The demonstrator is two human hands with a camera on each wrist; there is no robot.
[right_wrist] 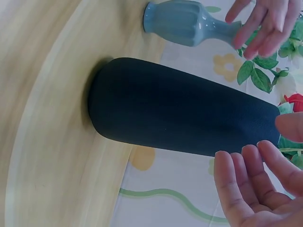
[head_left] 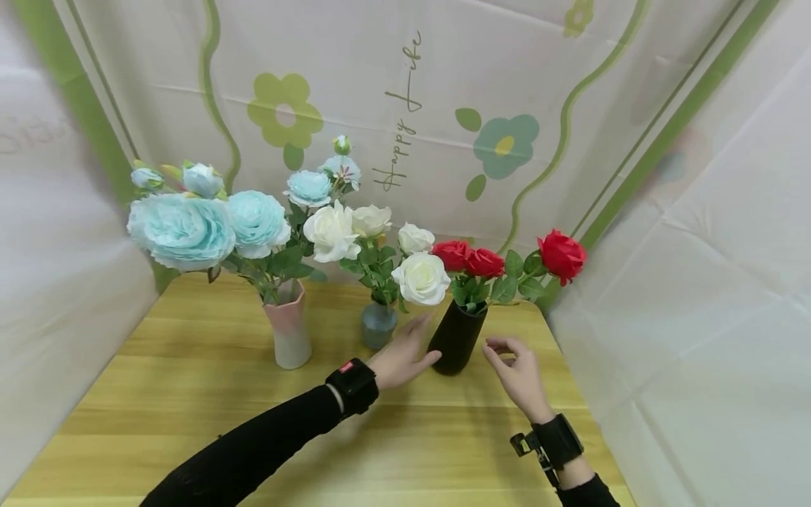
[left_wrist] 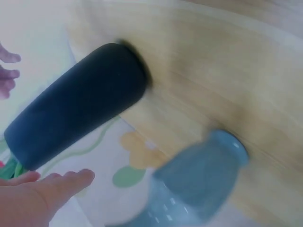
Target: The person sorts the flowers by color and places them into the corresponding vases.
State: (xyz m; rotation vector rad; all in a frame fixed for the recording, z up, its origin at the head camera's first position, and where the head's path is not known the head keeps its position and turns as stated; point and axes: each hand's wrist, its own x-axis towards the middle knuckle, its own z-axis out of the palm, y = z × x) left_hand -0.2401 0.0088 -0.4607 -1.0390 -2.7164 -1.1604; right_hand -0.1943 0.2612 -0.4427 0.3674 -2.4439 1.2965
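Observation:
A black vase (head_left: 455, 345) holding red roses (head_left: 561, 256) stands on the wooden table. To its left my left hand (head_left: 400, 358) reaches out, fingers extended and thumb spread toward the vase, gripping nothing. My right hand (head_left: 519, 370) is at the vase's right side, its fingers loosely bent with nothing in them. In the right wrist view those fingers (right_wrist: 226, 177) lie close by the upper part of the black vase (right_wrist: 180, 109); whether they touch it I cannot tell. Just behind my left hand is a small grey-blue vase (head_left: 378, 325) with white roses (head_left: 421, 279).
On the left a pink-and-white vase (head_left: 291, 334) holds large pale blue flowers (head_left: 181, 232), which lean out leftward. A printed cloth (head_left: 367, 84) hangs behind the table (head_left: 209, 394), and white cloth encloses both sides.

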